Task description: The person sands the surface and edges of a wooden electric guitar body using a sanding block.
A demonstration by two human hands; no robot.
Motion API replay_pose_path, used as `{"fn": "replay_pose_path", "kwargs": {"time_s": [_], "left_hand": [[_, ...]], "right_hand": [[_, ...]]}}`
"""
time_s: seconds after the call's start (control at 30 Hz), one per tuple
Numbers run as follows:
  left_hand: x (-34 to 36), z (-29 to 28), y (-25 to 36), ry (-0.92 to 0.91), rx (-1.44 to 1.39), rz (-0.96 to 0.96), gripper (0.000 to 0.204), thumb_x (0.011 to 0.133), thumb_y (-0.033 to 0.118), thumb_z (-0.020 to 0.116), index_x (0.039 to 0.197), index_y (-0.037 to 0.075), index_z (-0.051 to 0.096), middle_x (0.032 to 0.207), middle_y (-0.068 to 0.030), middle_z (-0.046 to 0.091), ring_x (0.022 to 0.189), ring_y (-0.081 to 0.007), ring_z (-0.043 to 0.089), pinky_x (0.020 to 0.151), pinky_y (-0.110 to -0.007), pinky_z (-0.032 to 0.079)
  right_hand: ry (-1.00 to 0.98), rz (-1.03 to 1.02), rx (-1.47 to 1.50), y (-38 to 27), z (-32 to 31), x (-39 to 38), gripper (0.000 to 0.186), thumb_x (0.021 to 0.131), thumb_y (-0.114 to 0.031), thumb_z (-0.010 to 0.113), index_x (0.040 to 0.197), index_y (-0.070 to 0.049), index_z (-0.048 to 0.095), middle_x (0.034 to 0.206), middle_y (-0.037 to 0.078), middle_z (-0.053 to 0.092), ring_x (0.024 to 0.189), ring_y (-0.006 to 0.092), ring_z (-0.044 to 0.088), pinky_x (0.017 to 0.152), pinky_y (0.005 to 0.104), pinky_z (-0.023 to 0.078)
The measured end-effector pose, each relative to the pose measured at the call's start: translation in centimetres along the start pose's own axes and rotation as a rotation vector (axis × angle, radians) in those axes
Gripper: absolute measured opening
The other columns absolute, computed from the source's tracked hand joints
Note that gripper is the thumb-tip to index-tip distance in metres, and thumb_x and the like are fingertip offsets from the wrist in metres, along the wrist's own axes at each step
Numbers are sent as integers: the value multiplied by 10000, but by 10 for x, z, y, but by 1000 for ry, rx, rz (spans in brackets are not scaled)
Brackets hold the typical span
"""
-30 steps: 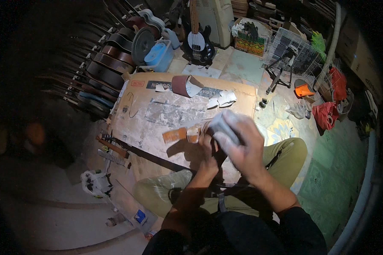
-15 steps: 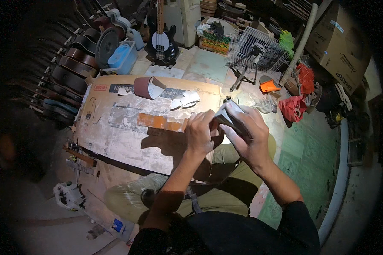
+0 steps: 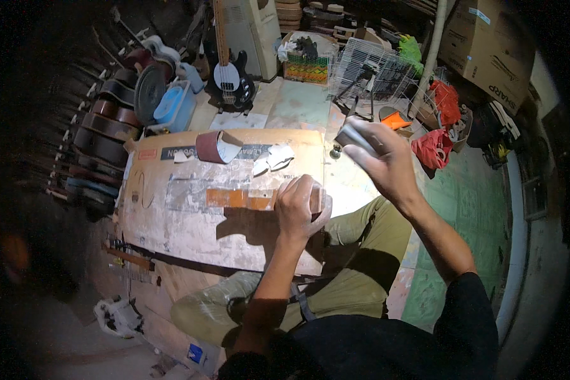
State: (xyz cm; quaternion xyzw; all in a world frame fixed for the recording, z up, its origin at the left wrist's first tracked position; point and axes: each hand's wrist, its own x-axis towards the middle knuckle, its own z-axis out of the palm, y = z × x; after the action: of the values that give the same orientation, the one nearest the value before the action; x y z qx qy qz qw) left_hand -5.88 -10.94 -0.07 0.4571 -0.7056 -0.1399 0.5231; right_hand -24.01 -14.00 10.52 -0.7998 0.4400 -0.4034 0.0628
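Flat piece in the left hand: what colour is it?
The piece is orange-brown; see the head view.

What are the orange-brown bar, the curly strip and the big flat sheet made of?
Bar: probably wood, perhaps varnished, from its warm colour; I can't be sure.
Strip: maybe sandpaper; dull reddish-brown outside, pale inside.
Sheet: likely cardboard; tan, printed, with whitish dust or smears.

Wooden piece point(image 3: 234, 199) in the left hand point(image 3: 295, 208), over the cardboard point(image 3: 171, 221).
Beyond it on the cardboard, I see sandpaper point(image 3: 207, 148) left of torn paper point(image 3: 277, 156); behind stands a bass guitar point(image 3: 228, 78), guitar row point(image 3: 98, 133) left, wire cage point(image 3: 377, 69) right.
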Motion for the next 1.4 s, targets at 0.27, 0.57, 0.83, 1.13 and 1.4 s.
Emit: {"fn": "replay_pose_path", "kwargs": {"time_s": [0.27,0.57,0.83,1.13,1.4], "left_hand": [[2,-11,2,-117,-125,-152,211,791,148,676,911,5,579,792,-173,591,765,-368,624,668,-429,481],[5,-11,6,-201,5,-89,263,739,138,708,912,-1,566,832,-208,597,842,-437,582,737,-488,448],[1,-10,-2,-152,-72,-122,223,744,147,664,880,7,558,774,-204,564,760,-418,570,662,-469,427],[2,-11,12,-125,-34,-101,274,730,167,703,868,2,533,777,-194,542,757,-423,551,673,-472,421],[1,-2,7,-103,-18,-152,298,735,224,708,859,4,549,777,-173,545,759,-390,566,669,-460,417]], "right_hand": [[137,-110,341,-32,44,-78,352,735,-125,823,1024,-14,655,1053,208,651,844,274,648,728,366,521],[503,173,495,-28,93,-91,441,662,-97,858,1035,5,647,1067,221,648,923,327,650,702,375,528],[376,21,491,-49,73,-82,342,700,-78,831,991,-2,668,1067,187,655,900,321,648,780,365,530],[430,136,537,-32,85,-90,382,738,-103,828,1050,14,641,1066,186,654,938,295,650,812,366,523],[455,139,565,-31,87,-81,381,716,-107,846,1023,2,649,1087,194,655,948,326,649,783,376,526]]}}
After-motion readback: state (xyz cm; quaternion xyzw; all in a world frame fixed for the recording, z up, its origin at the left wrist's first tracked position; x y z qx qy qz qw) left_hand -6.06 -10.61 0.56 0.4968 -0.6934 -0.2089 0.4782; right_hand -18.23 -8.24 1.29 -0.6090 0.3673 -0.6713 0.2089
